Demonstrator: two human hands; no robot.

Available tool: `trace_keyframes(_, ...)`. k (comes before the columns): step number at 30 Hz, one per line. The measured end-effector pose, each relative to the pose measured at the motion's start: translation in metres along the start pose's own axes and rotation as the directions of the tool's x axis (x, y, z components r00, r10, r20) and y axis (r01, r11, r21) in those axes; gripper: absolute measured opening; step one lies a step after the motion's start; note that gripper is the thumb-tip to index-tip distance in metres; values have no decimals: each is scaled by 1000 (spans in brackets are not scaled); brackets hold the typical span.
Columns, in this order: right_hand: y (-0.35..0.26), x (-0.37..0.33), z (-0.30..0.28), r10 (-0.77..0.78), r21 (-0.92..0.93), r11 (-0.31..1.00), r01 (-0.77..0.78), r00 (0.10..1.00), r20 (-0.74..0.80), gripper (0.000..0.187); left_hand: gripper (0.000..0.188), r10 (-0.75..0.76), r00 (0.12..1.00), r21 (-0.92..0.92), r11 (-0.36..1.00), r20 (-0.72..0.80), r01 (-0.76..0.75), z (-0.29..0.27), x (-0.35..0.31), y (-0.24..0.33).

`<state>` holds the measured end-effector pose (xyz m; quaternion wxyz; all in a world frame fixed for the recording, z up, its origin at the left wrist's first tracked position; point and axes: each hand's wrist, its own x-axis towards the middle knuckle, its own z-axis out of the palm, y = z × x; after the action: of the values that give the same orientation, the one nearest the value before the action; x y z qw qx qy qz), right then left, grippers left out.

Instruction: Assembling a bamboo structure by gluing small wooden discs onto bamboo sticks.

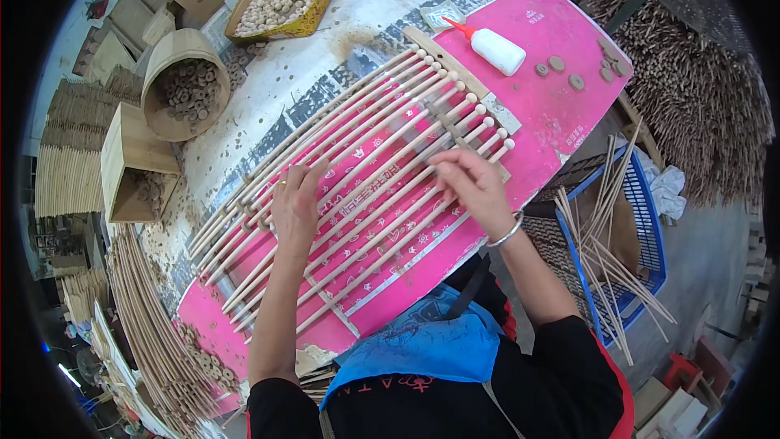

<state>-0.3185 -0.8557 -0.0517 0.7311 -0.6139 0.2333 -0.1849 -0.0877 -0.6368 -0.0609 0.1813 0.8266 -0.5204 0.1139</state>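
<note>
A row of slim wooden sticks with round ball ends (476,98) lies slanted across a pink printed board (520,32). My left hand (296,199) rests over the sticks left of the middle, its fingers bent down and a little apart, with nothing visible in them. Just beside it, several brown wooden rings (246,208) sit around the sticks. Near the ball ends, my right hand (473,185) has thumb and fingers drawn together; what they pinch is too small to make out. Close to its fingertips, a narrow grey-brown piece (443,120) lies across the sticks, blurred.
A white glue bottle with a red tip (497,51) lies beyond the ball ends, near loose wooden discs (556,63). A yellow-rimmed tray of balls (325,2), a tub of rings (154,106) and a wooden box (122,154) stand left. A blue basket (662,256) holds sticks at right.
</note>
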Motion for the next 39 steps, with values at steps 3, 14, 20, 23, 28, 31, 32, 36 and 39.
trace_keyframes(3, 6, 3, 29, 47, 114, 992, -58, 994, 96, 35, 43, -15, 999, 26, 1000, -47, 16, -40, -1, 26)
trace_keyframes(14, 5, 1, 73, 85, 424, 898, -114, 993, 87, 30, 43, -287, 958, -35, 957, 18, 288, -147, -114, 33)
trace_keyframes(20, -8, -9, 65, 90, 368, 922, -124, 990, 108, 29, 33, -395, 909, -310, 854, 135, 417, -162, -153, 24)
trace_keyframes(23, -10, -17, 61, 70, 379, 919, -109, 991, 115, 29, 29, -433, 875, -527, 702, 217, 478, -160, -162, 24)
trace_keyframes(28, -5, -22, 68, 54, 394, 916, -75, 996, 65, 28, 22, -484, 853, -568, 653, 195, 501, -148, -161, 27)
trace_keyframes(31, 3, -37, 86, 101, 386, 907, -170, 976, 192, 29, 21, -415, 887, -603, 660, 206, 448, -136, -146, 44)
trace_keyframes(32, 9, -44, 100, 121, 363, 912, -191, 971, 207, 30, 21, -404, 893, -608, 663, 200, 437, -128, -142, 52)
trace_keyframes(36, 23, -71, 148, 124, 395, 886, -245, 944, 306, 32, 23, -391, 911, -488, 775, 128, 401, -100, -114, 90)
trace_keyframes(39, 21, -60, 126, 80, 340, 919, -197, 941, 329, 31, 34, -395, 907, -535, 740, 145, 408, -98, -115, 88)
